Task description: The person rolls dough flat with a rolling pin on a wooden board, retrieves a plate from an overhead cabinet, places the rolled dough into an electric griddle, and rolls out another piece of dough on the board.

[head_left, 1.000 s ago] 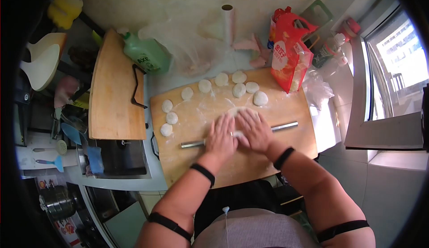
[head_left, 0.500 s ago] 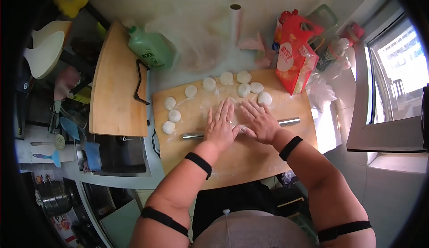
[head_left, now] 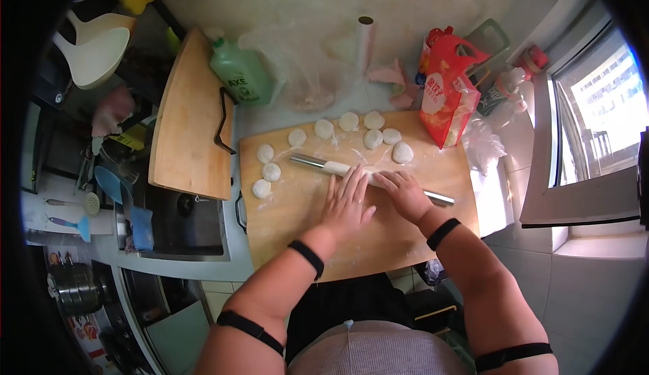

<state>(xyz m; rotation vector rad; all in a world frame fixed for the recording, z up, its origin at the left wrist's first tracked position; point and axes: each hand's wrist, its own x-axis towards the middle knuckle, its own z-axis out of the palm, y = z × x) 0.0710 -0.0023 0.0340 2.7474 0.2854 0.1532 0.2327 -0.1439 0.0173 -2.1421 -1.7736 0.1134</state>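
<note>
Left hand point(head_left: 345, 206) open, fingers straight, tips at the metal rod point(head_left: 307, 160); right hand point(head_left: 404, 196) bent over it, its hold unclear; the pale dough point(head_left: 336, 167) along the rod looks unfinished, whether wrapped unclear; beyond, ten shaped dough rounds point(head_left: 324, 129) edge the board point(head_left: 365, 253); farther, a red bag point(head_left: 443, 101).

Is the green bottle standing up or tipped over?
Upright. The green bottle has its neck at the top and its AXE label facing us.
</note>
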